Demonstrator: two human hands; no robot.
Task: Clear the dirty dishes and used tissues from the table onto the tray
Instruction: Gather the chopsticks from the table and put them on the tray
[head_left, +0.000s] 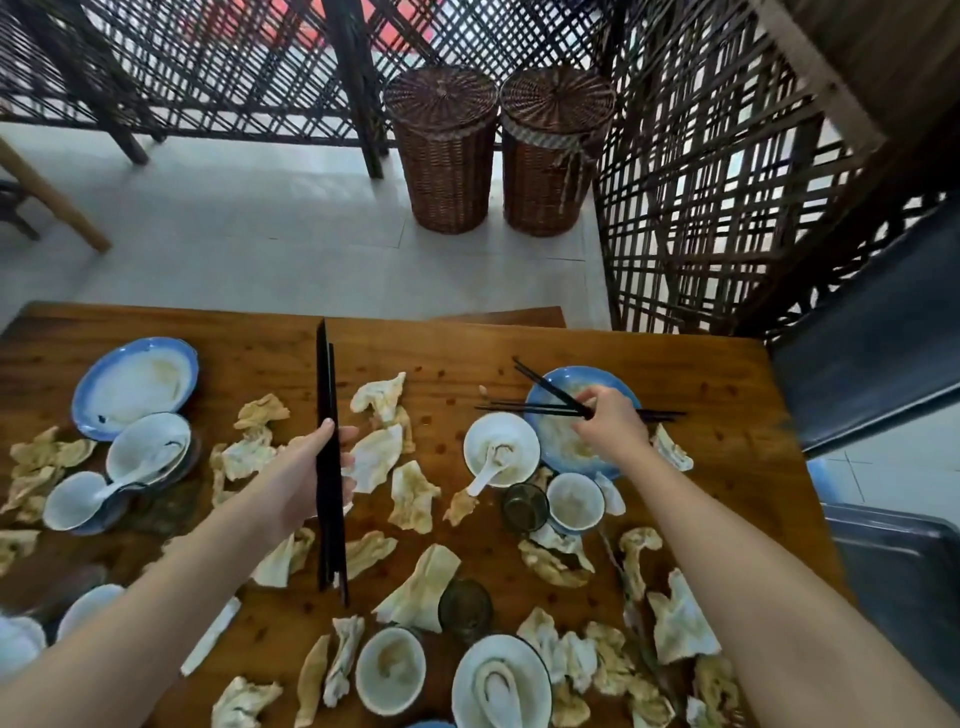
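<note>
chopstick-gathering step: left hand (317, 467) clenched on black chopsticks bundle (329, 467); right hand (605, 421) pinching a pair (550, 395) off blue plate (582, 441). next: lift, join w/ bundle.

Soiled, crumpled tissues (410, 496) lie scattered over the wooden counter (727, 415). A blue plate (136, 384) sits at its far left, white bowls with spoons (148, 454) just before it. Another blue plate (582, 431) lies far right, black chopsticks (540, 410) across its rim. A dark tray (893, 571) stands beside the counter's right edge.
</note>
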